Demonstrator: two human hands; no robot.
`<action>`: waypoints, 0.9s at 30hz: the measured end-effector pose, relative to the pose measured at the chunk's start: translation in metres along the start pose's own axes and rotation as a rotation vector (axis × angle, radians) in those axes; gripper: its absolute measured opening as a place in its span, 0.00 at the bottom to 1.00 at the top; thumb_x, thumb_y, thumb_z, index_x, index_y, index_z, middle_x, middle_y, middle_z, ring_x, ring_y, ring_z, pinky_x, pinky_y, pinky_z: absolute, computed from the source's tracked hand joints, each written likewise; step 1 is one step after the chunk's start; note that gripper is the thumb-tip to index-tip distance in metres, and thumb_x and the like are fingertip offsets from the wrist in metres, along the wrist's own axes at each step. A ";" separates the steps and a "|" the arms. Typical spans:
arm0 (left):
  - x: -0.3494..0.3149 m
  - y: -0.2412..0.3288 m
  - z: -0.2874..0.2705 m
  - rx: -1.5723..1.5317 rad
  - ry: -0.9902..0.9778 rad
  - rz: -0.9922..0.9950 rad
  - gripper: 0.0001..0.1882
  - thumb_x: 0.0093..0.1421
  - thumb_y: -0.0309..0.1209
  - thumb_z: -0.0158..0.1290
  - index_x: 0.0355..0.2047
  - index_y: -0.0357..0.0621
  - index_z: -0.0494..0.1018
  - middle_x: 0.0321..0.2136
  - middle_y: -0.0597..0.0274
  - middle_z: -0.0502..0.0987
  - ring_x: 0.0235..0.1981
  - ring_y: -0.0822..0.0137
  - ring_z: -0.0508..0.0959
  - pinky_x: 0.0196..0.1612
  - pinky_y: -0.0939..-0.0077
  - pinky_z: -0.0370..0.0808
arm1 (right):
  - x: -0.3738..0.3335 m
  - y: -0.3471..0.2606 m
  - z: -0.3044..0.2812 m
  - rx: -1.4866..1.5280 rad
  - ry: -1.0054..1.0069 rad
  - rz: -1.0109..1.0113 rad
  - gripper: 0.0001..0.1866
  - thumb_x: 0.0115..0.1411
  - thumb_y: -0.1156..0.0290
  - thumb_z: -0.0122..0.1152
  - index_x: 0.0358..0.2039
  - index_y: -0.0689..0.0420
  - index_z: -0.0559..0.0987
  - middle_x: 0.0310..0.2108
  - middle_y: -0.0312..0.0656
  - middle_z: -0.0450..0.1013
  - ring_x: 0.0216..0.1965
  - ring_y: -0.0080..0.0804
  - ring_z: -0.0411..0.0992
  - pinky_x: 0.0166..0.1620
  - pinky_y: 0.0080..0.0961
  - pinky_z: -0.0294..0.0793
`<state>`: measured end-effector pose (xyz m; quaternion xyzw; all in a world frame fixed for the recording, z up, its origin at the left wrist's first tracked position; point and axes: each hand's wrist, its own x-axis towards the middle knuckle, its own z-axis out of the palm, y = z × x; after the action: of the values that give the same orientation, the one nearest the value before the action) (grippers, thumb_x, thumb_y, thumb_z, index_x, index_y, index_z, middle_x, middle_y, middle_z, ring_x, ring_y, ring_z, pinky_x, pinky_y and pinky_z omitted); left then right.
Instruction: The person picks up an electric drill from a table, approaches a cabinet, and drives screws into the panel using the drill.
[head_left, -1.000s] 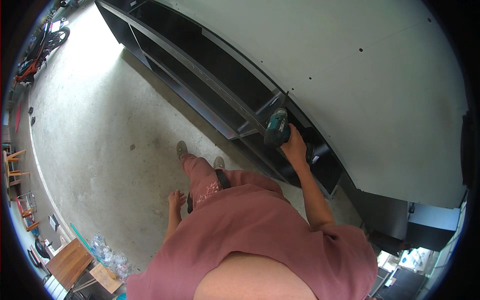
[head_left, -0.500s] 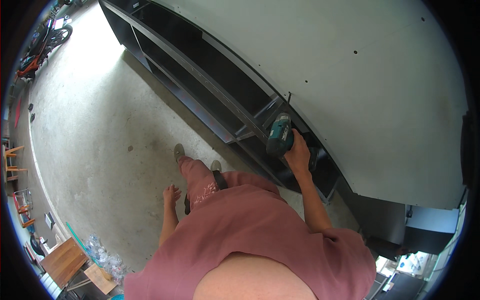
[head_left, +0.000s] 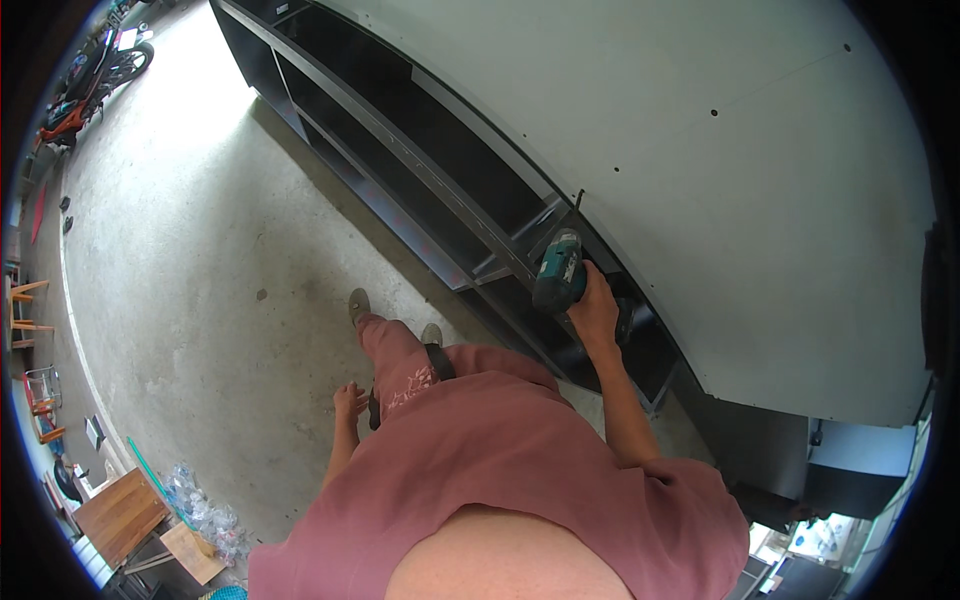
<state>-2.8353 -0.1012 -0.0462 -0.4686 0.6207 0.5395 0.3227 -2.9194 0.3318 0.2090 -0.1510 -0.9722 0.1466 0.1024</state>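
Note:
A teal and black cordless drill (head_left: 560, 272) with a long thin bit is in my right hand (head_left: 597, 312), whose fingers wrap round its handle. The bit points away from me, near the edge of a large pale grey panel (head_left: 740, 210); whether its tip touches the panel I cannot tell. Below the drill lies a long black cabinet frame (head_left: 400, 150) with open compartments. My left hand (head_left: 350, 400) hangs beside my left thigh, away from the cabinet. Its fingers are loosely curled and a little apart, with nothing visible in them.
Concrete floor (head_left: 200, 260) stretches to the left of the cabinet. At the far left stand a motorcycle (head_left: 95, 85) and wooden chairs (head_left: 25, 310). A wooden board (head_left: 122, 515) and clear plastic wrapping (head_left: 205, 510) lie at the lower left.
My left hand has shifted slightly down and to the right. The drill stays in my right hand at nearly the same place by the panel's edge.

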 end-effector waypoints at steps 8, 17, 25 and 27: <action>0.001 -0.001 -0.015 -0.042 0.051 0.003 0.19 0.61 0.35 0.42 0.47 0.34 0.65 0.40 0.51 0.73 0.36 0.59 0.76 0.36 0.68 0.74 | -0.001 -0.010 0.003 0.052 -0.008 0.082 0.33 0.41 0.71 0.66 0.50 0.56 0.65 0.42 0.46 0.69 0.45 0.45 0.68 0.45 0.36 0.69; 0.000 0.005 -0.016 -0.062 0.042 0.040 0.19 0.62 0.36 0.41 0.48 0.34 0.64 0.40 0.51 0.73 0.36 0.59 0.77 0.37 0.68 0.74 | 0.000 -0.017 0.001 0.142 -0.032 0.145 0.33 0.42 0.69 0.66 0.50 0.57 0.65 0.46 0.47 0.68 0.48 0.45 0.67 0.47 0.36 0.68; -0.002 0.002 -0.019 0.007 0.037 0.029 0.20 0.62 0.36 0.41 0.49 0.33 0.63 0.41 0.49 0.73 0.37 0.58 0.76 0.37 0.67 0.74 | -0.009 -0.025 -0.011 0.142 0.027 0.132 0.33 0.42 0.70 0.65 0.51 0.57 0.65 0.46 0.47 0.68 0.48 0.45 0.67 0.48 0.35 0.67; 0.000 0.002 -0.020 -0.002 0.020 0.052 0.21 0.62 0.36 0.41 0.50 0.32 0.63 0.42 0.49 0.73 0.37 0.57 0.76 0.37 0.67 0.74 | -0.008 -0.028 -0.019 0.150 0.141 0.056 0.32 0.42 0.71 0.65 0.50 0.57 0.65 0.44 0.47 0.69 0.47 0.45 0.67 0.47 0.36 0.67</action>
<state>-2.8348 -0.1208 -0.0410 -0.4580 0.6352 0.5437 0.3020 -2.9144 0.3081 0.2348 -0.1801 -0.9443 0.2106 0.1773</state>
